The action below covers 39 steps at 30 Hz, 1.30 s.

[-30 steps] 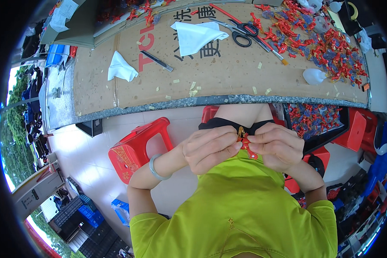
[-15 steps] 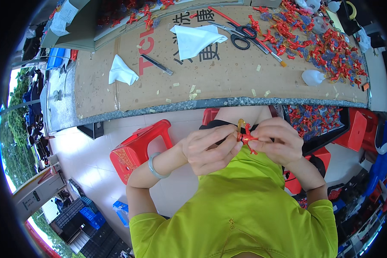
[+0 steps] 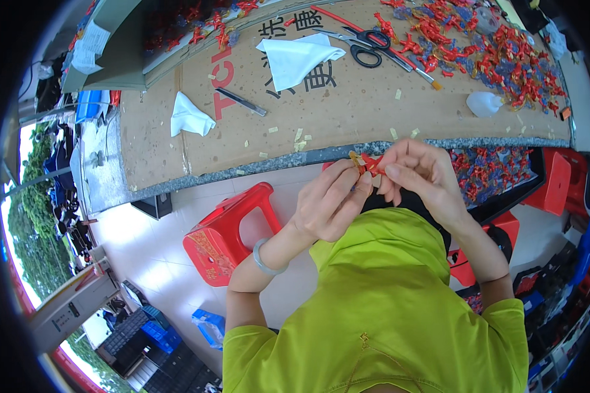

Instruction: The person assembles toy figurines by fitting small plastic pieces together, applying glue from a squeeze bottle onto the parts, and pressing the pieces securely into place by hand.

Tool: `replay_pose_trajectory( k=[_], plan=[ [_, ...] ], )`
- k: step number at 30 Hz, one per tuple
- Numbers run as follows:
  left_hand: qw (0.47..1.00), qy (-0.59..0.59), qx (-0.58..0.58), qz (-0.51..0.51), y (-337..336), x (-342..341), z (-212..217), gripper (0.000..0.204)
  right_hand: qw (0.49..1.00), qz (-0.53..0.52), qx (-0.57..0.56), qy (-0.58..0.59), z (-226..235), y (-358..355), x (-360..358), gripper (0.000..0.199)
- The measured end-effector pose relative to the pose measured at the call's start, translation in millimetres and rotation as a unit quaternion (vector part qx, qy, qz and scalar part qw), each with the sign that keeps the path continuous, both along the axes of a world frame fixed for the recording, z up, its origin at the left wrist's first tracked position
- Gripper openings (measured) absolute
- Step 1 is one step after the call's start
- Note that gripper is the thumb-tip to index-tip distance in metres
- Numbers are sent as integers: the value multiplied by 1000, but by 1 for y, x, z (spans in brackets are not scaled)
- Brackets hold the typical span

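Head view, looking down. The small red piece [image 3: 368,162], with a yellowish bit at its left end, sits just right of the frame's centre, held in the air below the near edge of the counter [image 3: 255,141] and above the yellow-green shirt [image 3: 387,308]. Both hands meet on it. The left hand [image 3: 328,204] comes up from the lower left, its fingertips closed on the piece's left end; the right hand [image 3: 421,177] comes in from the right, its grip of thumb and forefinger pinched on the right end. The piece's long axis appears to run roughly left to right across the frame, between the two grips, so each hand lies at one end of it and neither is clearly nearer. How firmly each grip clamps cannot be told, as the fingers hide most of the piece.

On the counter, well apart from the hands: scissors [image 3: 364,46] at upper centre, a heap of red and blue pieces [image 3: 491,52] at upper right, white cloths [image 3: 295,57]. A red stool [image 3: 226,236] stands on the floor, left of the left forearm.
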<state>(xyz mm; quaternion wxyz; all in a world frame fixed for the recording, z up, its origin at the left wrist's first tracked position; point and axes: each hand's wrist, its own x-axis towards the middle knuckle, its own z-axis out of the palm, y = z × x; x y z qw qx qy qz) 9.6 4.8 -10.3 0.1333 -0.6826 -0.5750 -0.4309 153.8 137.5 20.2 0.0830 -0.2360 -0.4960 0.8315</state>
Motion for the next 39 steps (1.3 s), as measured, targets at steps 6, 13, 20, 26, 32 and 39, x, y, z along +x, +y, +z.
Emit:
replay_pose_trajectory(
  k=[6,13,20,26,32,39],
  plan=[
    [999,-20,34,-5,2,2,-10,25,996,-10,-83,-10,-4,5,-9,19],
    [985,-161,-61,-5,-1,10,-13,44,991,43,-108,-71,-11,13,-9,17],
    [648,-698,-293,-79,-6,-1,7,42,999,-2,35,-27,-6,13,-10,14],
    [622,-723,-295,-50,2,5,8,24,984,32,164,-57,-6,14,-12,15],
    [653,-710,-261,-23,3,12,5,14,975,-20,223,2,-18,15,-17,13],
    [705,-662,-251,38,1,21,10,8,973,32,227,-18,-17,19,-14,14]
  ],
)
